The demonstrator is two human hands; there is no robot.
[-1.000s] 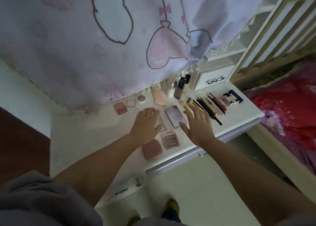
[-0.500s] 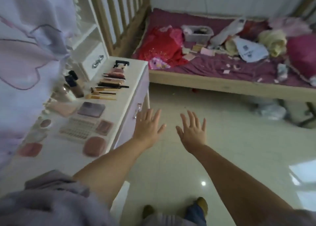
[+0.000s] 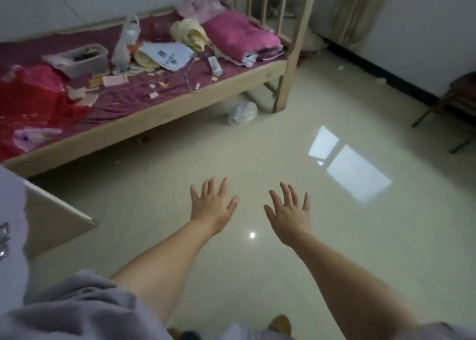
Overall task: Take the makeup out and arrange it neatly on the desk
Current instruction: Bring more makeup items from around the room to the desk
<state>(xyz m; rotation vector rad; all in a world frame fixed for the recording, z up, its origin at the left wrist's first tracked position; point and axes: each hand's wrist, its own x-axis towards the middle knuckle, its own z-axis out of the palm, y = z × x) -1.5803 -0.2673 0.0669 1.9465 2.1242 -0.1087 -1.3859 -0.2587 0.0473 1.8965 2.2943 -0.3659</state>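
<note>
Nearest the camera, a grey sleeve (image 3: 77, 301) and both forearms reach out over the tiled floor (image 3: 257, 159). Left hand (image 3: 211, 207) and right hand (image 3: 289, 214) hover palm-down, well apart from any object; the fingers (image 3: 221, 186) on both are spread and straight, holding nothing and touching nothing. At the left edge only a white corner of the worktop (image 3: 54, 211) shows, and no makeup is visible on that bare part or anywhere else, so its location cannot be told from this view. Progress cannot be confirmed either: with both hands empty and facing away from the worktop, the arranging is probably finished or paused, but that's a guess. Further back stands a wooden bed (image 3: 154, 113) strewn with clothes, papers and a clear plastic box (image 3: 82, 60).
</note>
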